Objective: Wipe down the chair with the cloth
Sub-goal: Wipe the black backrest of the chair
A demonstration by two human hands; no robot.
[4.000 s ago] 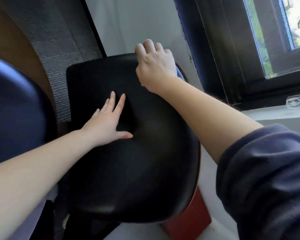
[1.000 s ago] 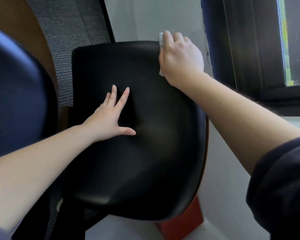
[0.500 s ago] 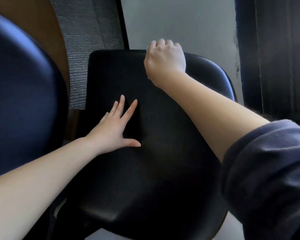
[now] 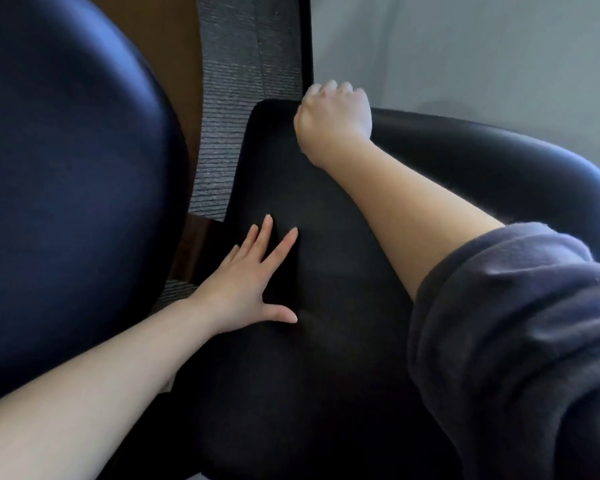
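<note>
Chair (image 4: 326, 358): long axis near to far.
Left grip (image 4: 243, 285): fingers straight, flat on chair.
Right grip (image 4: 333, 116): curled at far edge; you can't tell contents.

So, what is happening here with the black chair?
A person is wiping down a black chair. The left hand lies flat on the seat with its fingers spread, apparently to steady it. The right hand is at the seat's far edge with its fingers curled, probably round the cloth, which is hidden under it. A dark blue chair stands close on the left.
</note>
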